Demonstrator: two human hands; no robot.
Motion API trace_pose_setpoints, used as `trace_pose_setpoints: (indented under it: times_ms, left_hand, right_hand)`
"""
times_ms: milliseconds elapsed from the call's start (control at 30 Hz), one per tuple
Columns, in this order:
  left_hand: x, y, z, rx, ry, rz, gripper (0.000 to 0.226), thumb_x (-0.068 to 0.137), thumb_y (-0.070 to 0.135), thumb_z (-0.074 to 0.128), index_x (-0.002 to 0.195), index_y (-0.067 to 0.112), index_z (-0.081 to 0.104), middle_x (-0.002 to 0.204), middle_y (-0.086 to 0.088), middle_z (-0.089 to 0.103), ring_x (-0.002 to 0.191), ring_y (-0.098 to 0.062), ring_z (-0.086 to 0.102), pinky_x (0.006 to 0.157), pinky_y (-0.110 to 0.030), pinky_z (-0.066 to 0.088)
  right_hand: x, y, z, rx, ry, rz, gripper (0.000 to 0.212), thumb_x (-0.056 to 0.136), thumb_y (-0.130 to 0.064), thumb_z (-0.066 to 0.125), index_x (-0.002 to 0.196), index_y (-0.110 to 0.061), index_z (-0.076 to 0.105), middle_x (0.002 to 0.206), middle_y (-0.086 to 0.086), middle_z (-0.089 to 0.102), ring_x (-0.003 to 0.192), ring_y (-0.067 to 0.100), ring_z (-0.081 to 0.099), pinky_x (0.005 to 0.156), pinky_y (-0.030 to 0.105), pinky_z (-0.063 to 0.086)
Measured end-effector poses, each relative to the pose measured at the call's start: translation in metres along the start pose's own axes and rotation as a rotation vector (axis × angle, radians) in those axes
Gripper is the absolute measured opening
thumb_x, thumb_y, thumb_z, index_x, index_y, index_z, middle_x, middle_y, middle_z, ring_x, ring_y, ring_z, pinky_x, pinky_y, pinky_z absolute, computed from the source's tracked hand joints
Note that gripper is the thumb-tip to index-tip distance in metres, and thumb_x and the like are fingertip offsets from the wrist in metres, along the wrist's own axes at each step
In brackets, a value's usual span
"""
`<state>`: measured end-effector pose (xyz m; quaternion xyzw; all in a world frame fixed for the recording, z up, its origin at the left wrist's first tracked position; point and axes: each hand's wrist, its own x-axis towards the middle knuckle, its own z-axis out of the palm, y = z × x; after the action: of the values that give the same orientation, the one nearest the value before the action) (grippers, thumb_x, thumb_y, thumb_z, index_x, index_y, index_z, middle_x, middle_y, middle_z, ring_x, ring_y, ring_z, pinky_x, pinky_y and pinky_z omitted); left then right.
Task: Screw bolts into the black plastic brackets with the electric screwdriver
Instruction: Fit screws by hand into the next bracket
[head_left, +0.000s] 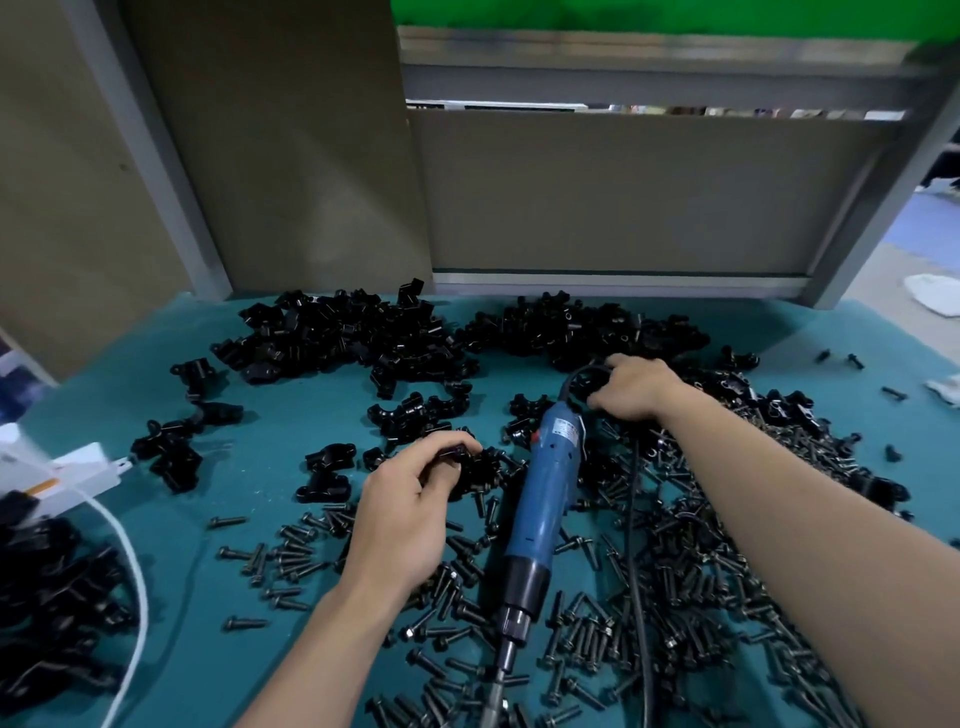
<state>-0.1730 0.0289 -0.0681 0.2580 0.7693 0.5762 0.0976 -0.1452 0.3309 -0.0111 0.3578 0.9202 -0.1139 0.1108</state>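
Bench Stock, Teal Table

Item 1: bolts (623, 597), black, loose, strewn thickly over the near and right part of the table (249, 582)
Item 2: screwdriver (545, 499), blue body with black collar, lay flat among the bolts between both forearms, bit toward the viewer, held by neither hand
Item 3: cord (635, 519), black, ran from the screwdriver's far end in a loop and back over the bolts
Item 4: left hand (405, 514), just left of the screwdriver, fingers curled narrow, pinched one bracket (470, 460) at the fingertips
Item 5: right hand (634, 387), past the screwdriver's far end, fingers curled over the cord's loop
Item 6: white cable (132, 582) and white box (78, 473), left edge
Item 7: brackets (337, 332), black plastic, in two heaps along the far edge, strays between; a further heap near left
Item 8: cardboard (623, 192) panels in a grey metal frame, upright behind the table
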Motion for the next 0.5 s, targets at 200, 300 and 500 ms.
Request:
trace_pose_setpoints:
  times_ms: [200, 300, 500]
  left_hand:
    - [0.003, -0.001, -0.002, -0.033, 0.008, -0.010, 0.039, 0.108, 0.019, 0.051, 0.105, 0.053, 0.069, 0.050, -0.001, 0.047, 0.041, -0.012, 0.027, 0.041, -0.027, 0.024]
    - [0.005, -0.001, -0.003, -0.033, 0.023, -0.014, 0.040, 0.108, 0.018, 0.051, 0.104, 0.053, 0.069, 0.060, -0.011, 0.053, 0.043, -0.013, 0.028, 0.042, -0.029, 0.024]
    - [0.003, -0.001, -0.001, -0.025, 0.027, 0.004, 0.040, 0.108, 0.017, 0.051, 0.103, 0.053, 0.069, 0.069, -0.012, 0.065, 0.041, -0.011, 0.028, 0.042, -0.029, 0.026]
  right_hand:
    - [-0.003, 0.020, -0.017, 0.284, -0.123, -0.084, 0.073, 0.079, -0.070, 0.075, 0.125, -0.014, 0.070, 0.141, 0.003, 0.060, 0.124, 0.026, 0.058, 0.107, 0.043, 0.046]
    - [-0.004, 0.035, -0.014, 0.708, 0.018, -0.015, 0.047, 0.103, -0.051, 0.057, 0.105, -0.007, 0.072, 0.135, 0.016, 0.064, 0.102, 0.030, 0.061, 0.082, 0.033, 0.058]
    - [-0.014, 0.032, -0.003, 0.249, 0.114, -0.074, 0.025, 0.096, -0.001, 0.062, 0.100, -0.025, 0.069, 0.089, 0.000, 0.069, 0.085, 0.020, 0.064, 0.069, 0.031, 0.048]
